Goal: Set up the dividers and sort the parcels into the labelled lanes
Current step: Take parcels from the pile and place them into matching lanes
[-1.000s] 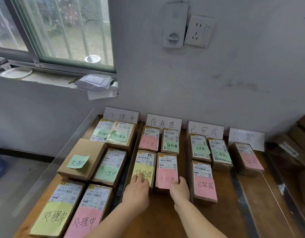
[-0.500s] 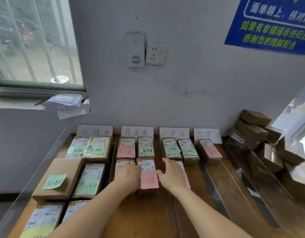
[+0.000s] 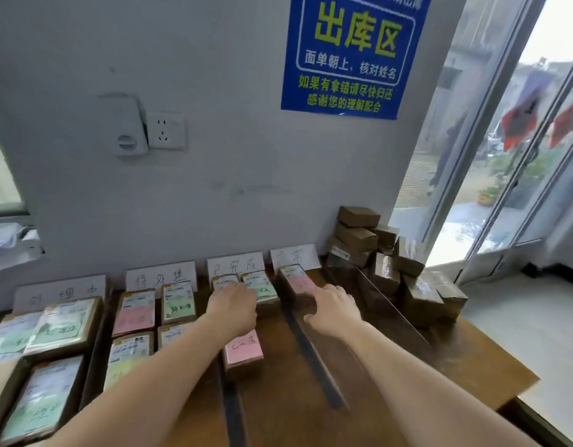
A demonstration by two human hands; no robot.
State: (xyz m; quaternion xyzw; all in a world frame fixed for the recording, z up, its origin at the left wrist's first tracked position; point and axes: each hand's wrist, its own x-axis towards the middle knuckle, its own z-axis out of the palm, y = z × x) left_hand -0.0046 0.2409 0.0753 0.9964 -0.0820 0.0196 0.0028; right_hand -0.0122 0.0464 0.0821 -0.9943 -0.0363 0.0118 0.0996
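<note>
Brown parcels with coloured sticky notes lie in lanes on a wooden table (image 3: 472,359), split by clear dividers (image 3: 306,346). White handwritten lane cards (image 3: 235,266) lean on the wall. My left hand (image 3: 233,306) rests palm down over the third lane, on parcels near a green-noted one (image 3: 262,290) and behind a pink-noted parcel (image 3: 243,353). My right hand (image 3: 333,309) hovers with fingers spread next to the pink-noted parcel (image 3: 296,283) in the fourth lane. Neither hand holds anything.
A pile of unsorted brown boxes (image 3: 388,262) stands at the table's back right, behind another clear divider (image 3: 391,309). A blue poster (image 3: 352,53) and a wall socket (image 3: 165,130) are above. A glass door (image 3: 510,150) is on the right, past the table edge.
The view has swung right. Both hands moved right from the second lane's front parcels to the third and fourth lanes.
</note>
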